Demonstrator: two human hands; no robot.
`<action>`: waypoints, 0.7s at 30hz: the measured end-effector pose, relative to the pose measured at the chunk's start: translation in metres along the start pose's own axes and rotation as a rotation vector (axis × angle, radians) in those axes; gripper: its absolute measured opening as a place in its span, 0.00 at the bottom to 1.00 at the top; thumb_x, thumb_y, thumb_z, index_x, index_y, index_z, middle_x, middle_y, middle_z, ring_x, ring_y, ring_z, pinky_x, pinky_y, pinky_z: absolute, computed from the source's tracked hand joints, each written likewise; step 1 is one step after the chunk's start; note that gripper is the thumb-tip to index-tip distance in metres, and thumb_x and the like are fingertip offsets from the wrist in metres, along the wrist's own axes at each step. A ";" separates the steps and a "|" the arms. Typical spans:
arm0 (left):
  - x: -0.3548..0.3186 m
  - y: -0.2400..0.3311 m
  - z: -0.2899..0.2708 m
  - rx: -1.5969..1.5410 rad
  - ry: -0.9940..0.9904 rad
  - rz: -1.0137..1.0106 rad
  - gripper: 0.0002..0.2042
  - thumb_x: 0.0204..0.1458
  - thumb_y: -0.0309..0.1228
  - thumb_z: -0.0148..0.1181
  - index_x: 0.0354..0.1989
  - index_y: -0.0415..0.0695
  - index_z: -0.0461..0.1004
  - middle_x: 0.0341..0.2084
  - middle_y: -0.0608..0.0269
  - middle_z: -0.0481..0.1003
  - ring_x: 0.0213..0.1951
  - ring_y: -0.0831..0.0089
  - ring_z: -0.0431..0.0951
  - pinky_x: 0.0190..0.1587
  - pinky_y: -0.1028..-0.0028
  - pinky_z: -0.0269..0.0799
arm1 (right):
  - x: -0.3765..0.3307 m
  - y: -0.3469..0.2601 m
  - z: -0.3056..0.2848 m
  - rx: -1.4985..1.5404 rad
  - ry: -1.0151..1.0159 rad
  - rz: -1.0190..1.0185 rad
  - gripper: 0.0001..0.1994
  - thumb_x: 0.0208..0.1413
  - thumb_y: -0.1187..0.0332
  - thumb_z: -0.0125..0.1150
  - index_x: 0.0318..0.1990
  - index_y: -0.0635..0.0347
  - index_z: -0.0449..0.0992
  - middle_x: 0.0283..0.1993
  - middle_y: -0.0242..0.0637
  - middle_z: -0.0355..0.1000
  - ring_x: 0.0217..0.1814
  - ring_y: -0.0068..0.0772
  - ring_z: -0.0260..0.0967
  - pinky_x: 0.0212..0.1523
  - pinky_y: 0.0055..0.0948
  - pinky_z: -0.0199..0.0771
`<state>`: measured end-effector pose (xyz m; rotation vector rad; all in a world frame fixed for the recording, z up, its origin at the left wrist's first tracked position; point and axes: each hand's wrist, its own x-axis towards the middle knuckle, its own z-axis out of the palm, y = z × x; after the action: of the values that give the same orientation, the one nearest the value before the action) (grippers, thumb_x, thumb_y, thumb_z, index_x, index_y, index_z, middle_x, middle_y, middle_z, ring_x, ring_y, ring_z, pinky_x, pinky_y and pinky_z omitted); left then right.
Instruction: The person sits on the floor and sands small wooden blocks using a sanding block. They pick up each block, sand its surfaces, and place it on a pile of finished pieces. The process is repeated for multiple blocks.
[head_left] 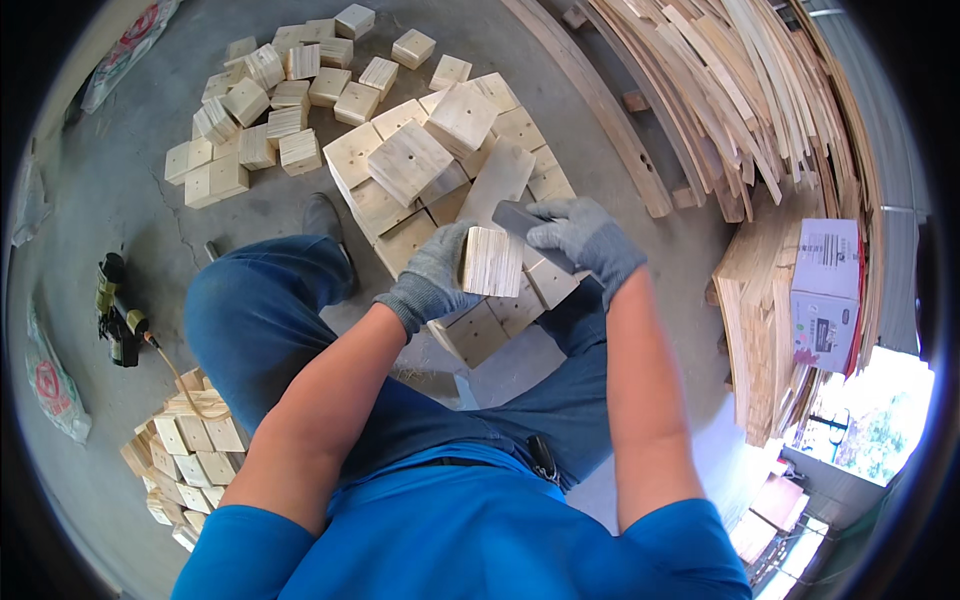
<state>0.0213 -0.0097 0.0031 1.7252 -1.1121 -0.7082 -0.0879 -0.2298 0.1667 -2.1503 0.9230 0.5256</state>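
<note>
One wooden block [492,262], layered end grain facing the camera and long axis roughly upright, sits clamped in the left hand [435,275]. The right hand [583,238] presses one dark sanding block [522,222] against its top, above piled blocks [420,160].

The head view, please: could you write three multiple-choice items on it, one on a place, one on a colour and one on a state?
1. Where does the nail gun lie?
A. On the concrete floor to the person's left
B. On the cardboard box
C. In the right hand

2. What colour are the gloves on both hands?
A. Orange
B. Grey
C. White

3. What is the state of the left hand?
A. Open and empty
C. Resting on the knee
B. Its grip closed on a wooden block

Answers: 1 A, it sits on the floor beside the left leg. 2 B, both knit gloves are grey. 3 B, the fingers wrap the block, while the right hand presses a dark flat tool against it.
</note>
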 end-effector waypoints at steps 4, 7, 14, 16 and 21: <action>0.001 0.000 0.001 -0.042 -0.019 -0.004 0.52 0.38 0.46 0.87 0.73 0.44 0.65 0.63 0.47 0.71 0.66 0.50 0.74 0.72 0.60 0.70 | 0.049 0.002 -0.008 -0.160 -0.185 0.048 0.22 0.56 0.53 0.71 0.54 0.56 0.88 0.53 0.45 0.85 0.53 0.47 0.83 0.59 0.39 0.80; 0.000 -0.003 0.003 -0.035 -0.008 0.026 0.47 0.44 0.47 0.82 0.71 0.44 0.64 0.64 0.43 0.70 0.67 0.45 0.71 0.72 0.57 0.68 | 0.062 0.013 -0.013 -0.252 -0.228 -0.074 0.23 0.55 0.54 0.72 0.54 0.56 0.88 0.51 0.46 0.86 0.53 0.45 0.83 0.60 0.36 0.79; 0.000 0.003 -0.005 -0.049 -0.045 -0.032 0.46 0.45 0.46 0.81 0.71 0.44 0.64 0.65 0.44 0.69 0.68 0.45 0.70 0.73 0.57 0.68 | 0.037 -0.041 -0.068 -0.178 -0.242 0.070 0.26 0.51 0.61 0.74 0.58 0.60 0.86 0.50 0.48 0.86 0.48 0.39 0.83 0.53 0.35 0.82; 0.002 0.005 -0.005 -0.073 -0.062 -0.033 0.46 0.45 0.46 0.81 0.72 0.44 0.64 0.65 0.44 0.69 0.68 0.45 0.70 0.73 0.57 0.67 | 0.055 -0.017 -0.052 -0.243 -0.286 -0.104 0.25 0.51 0.60 0.75 0.56 0.61 0.87 0.49 0.47 0.86 0.47 0.40 0.83 0.52 0.35 0.82; 0.001 -0.004 0.003 0.010 0.005 0.026 0.50 0.40 0.47 0.85 0.72 0.43 0.65 0.63 0.45 0.71 0.65 0.47 0.74 0.72 0.57 0.70 | 0.077 -0.006 -0.009 -0.162 -0.329 0.013 0.19 0.53 0.61 0.75 0.49 0.61 0.89 0.45 0.44 0.86 0.44 0.39 0.82 0.51 0.35 0.81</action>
<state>0.0207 -0.0107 -0.0022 1.7174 -1.1345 -0.6836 -0.0316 -0.2681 0.1290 -2.1136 0.7321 0.9569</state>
